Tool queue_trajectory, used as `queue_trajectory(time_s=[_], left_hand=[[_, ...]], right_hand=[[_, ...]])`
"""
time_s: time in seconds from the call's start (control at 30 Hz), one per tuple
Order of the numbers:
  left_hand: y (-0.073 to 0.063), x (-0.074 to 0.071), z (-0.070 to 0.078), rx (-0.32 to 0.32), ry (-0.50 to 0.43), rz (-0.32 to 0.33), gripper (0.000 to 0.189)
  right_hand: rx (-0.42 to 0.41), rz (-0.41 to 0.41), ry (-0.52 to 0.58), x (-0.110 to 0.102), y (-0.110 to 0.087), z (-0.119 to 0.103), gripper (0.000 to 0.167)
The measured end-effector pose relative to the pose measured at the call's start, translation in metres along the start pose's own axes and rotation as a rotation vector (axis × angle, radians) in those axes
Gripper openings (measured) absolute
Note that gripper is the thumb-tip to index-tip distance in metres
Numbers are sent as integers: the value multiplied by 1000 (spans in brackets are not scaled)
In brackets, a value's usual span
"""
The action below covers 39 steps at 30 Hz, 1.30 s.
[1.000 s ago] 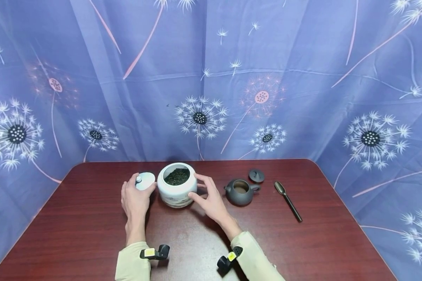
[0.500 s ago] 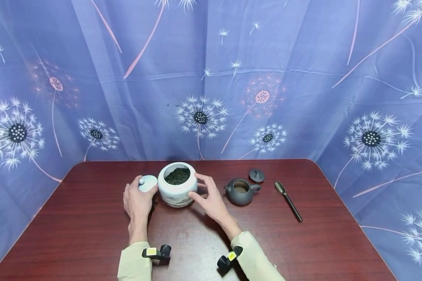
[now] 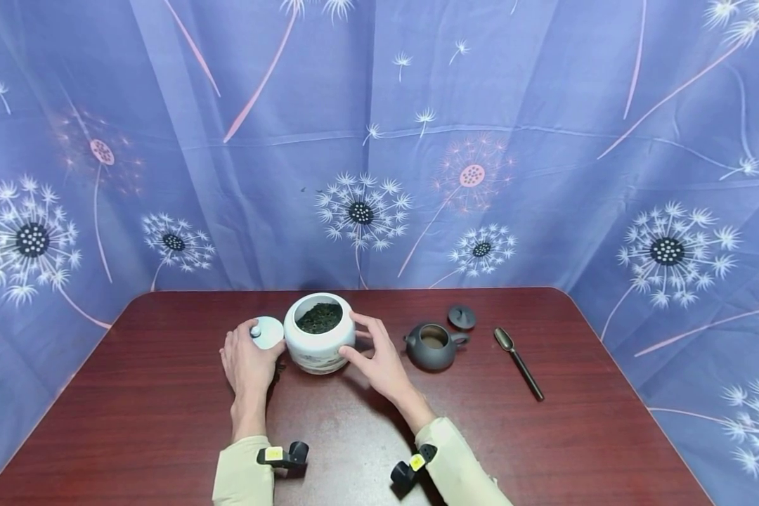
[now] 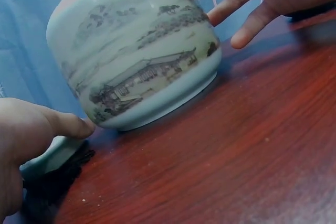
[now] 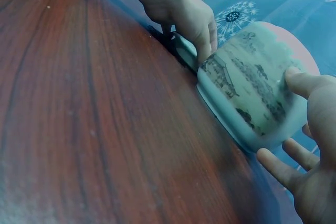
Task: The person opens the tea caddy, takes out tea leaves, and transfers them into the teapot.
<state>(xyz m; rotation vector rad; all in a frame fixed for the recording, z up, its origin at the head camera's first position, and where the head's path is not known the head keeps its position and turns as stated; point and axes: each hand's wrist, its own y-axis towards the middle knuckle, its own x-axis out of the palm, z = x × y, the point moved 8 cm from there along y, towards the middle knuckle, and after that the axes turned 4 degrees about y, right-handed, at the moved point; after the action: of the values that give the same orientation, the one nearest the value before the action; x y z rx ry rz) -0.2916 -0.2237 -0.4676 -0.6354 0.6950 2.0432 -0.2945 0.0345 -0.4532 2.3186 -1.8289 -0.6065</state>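
Note:
A white porcelain jar (image 3: 319, 348) with a painted landscape stands uncovered, dark tea leaves (image 3: 319, 318) inside. On its left, my left hand (image 3: 248, 362) holds the jar's round white lid (image 3: 268, 333) low by the table, thumb at the near edge and fingers at the left side. The left thumb is close against the jar in the left wrist view. My right hand (image 3: 381, 360) holds the jar's right side between thumb and forefinger; its lower fingers (image 4: 254, 24) are spread. The lid's underside is hidden.
Right of the jar sits a dark clay teapot (image 3: 431, 351), uncovered, with its lid (image 3: 461, 317) behind it. A dark-handled scoop (image 3: 519, 364) lies farther right. A patterned curtain (image 3: 367, 154) hangs behind the wooden table (image 3: 329, 436).
My left hand and the lid have shifted slightly right and nearer to me, up against the jar, then nearly stopped. My right hand and the jar have stayed in place.

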Motion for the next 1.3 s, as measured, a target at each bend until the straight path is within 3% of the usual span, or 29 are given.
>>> queue_trajectory(time_s=[0.17,0.33,0.43,0.6,0.83,0.93,1.13,1.3], left_hand=[[1,-5,6,30,-63,44,57],[4,-21,23,117,-213,131,42],[5,-27,33,156,-307,119,38],[3,-27,43,180,-390,47,36],[-2,-15,60,259,-465,-101,36],[-3,-10,66,295,-474,-166,39],[-7,3,75,359,-420,-312,60],[-11,13,73,341,-376,-397,78]], right_hand=[[1,5,12,0,0,0,60],[1,8,15,0,1,0,60],[-4,10,9,0,1,0,61],[6,9,-5,1,0,-2,62],[4,-21,9,-2,-5,-38,58],[7,-25,9,-2,-5,-37,58],[6,-10,4,1,1,-8,62],[2,3,4,1,1,1,61]])
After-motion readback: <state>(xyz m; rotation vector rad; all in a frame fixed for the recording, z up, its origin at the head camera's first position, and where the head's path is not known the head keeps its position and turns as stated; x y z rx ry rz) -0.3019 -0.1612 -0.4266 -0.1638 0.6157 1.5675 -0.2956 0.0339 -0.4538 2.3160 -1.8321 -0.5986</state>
